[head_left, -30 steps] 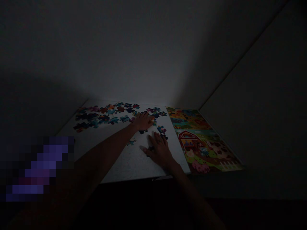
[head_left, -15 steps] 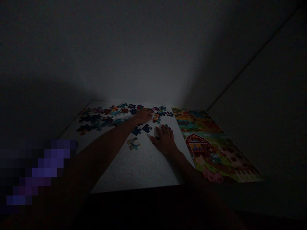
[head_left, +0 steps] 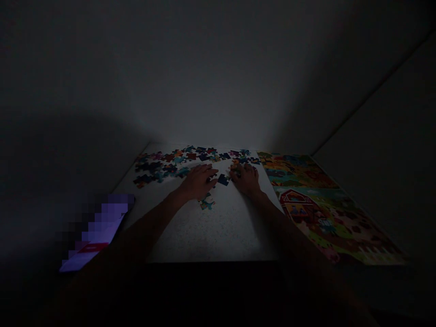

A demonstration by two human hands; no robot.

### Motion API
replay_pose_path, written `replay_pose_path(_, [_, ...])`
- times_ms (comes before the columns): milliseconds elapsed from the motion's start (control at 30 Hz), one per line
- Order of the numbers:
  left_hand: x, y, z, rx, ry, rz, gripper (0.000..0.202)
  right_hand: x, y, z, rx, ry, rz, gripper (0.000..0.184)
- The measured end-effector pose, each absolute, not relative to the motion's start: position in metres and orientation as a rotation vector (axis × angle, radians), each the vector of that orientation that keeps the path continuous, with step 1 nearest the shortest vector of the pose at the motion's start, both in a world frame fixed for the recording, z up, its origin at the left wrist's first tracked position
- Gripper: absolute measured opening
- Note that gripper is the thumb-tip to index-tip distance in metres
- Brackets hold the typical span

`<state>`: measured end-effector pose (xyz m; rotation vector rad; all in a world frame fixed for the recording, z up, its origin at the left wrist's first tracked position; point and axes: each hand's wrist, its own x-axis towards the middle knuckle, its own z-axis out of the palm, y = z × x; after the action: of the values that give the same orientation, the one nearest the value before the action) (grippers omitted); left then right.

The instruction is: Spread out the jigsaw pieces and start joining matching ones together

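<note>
My left hand [head_left: 197,181] rests low over the white board [head_left: 211,236], its thumb and fingers apart, with a dark puzzle piece partly hidden beneath them. Opposite it, my right hand [head_left: 246,180] has spread, bent fingers touching the pieces at the right side. Between the two hands lies a dark blue puzzle piece [head_left: 224,180]. Just nearer than my left hand is a light puzzle piece [head_left: 207,202] with teal and orange on it. The dim light hides what lies under the fingertips.
A loose heap of puzzle pieces [head_left: 156,169] covers the board's far left, and several more lie along its back edge. To the right are colourful farm and animal pictures [head_left: 306,204]. A lit screen [head_left: 102,231] glows at the left. A pale wall [head_left: 218,91] stands behind.
My left hand has drawn back from the far pieces toward me. My right hand has reached farther forward onto the pieces. The view has turned slightly left.
</note>
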<state>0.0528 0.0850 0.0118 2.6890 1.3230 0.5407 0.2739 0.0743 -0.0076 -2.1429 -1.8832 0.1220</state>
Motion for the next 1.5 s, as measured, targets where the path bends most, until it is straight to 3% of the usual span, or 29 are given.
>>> replay_pose_path(167, [0.021,0.03,0.0,2.626,1.304,0.211,0.084,0.277,0.08,-0.009,-2.148,-1.796,0.111,0.06])
replay_pose_path(333, [0.023,0.03,-0.003,2.63,1.354,0.131,0.092,0.29,0.069,-0.01,-2.147,-1.754,0.105,0.061])
replay_pose_path(800, [0.066,0.077,-0.006,2.694,1.394,0.239,0.071,0.306,0.066,-0.005,-1.895,-2.028,0.38,0.068])
replay_pose_path(1100, [0.086,0.112,-0.007,2.649,1.504,0.31,0.064,0.3,0.082,-0.005,-1.607,-2.222,0.304,0.07])
replay_pose_path(1500, [0.089,0.111,-0.008,2.558,1.701,0.486,0.051,0.315,0.094,-0.011,-2.097,-1.646,0.041,0.042])
